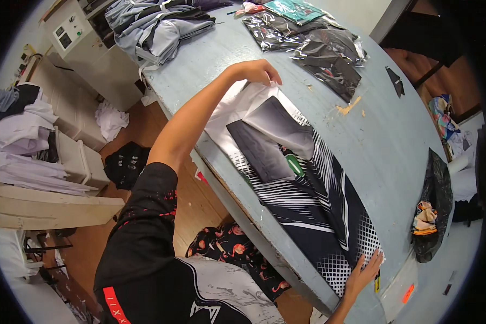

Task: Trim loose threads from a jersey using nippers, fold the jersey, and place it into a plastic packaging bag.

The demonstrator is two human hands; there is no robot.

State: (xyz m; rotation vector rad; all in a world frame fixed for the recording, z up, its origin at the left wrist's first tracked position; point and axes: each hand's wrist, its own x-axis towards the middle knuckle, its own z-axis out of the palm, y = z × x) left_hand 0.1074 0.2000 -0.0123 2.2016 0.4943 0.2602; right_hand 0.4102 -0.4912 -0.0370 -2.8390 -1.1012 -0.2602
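A black-and-white patterned shirt [302, 213] lies partly folded along the near edge of the table. Two grey-to-white faded sections that look like its sleeves [262, 148] are turned in on top of it, with a small green patch showing between them. My left hand [256, 72] reaches to the shirt's far white end, its fingers closed on the cloth's edge. At the opposite end, my right hand [363, 274] rests on the white-and-black checked part with its fingers spread.
Plastic-wrapped dark garments [329, 54] lie at the table's far side, beside a stack of grey garments [164, 35]. A black plastic bag [432, 208] sits at the right. White cloths [32, 146] are piled left of the table. Black cloth [125, 164] lies on the floor.
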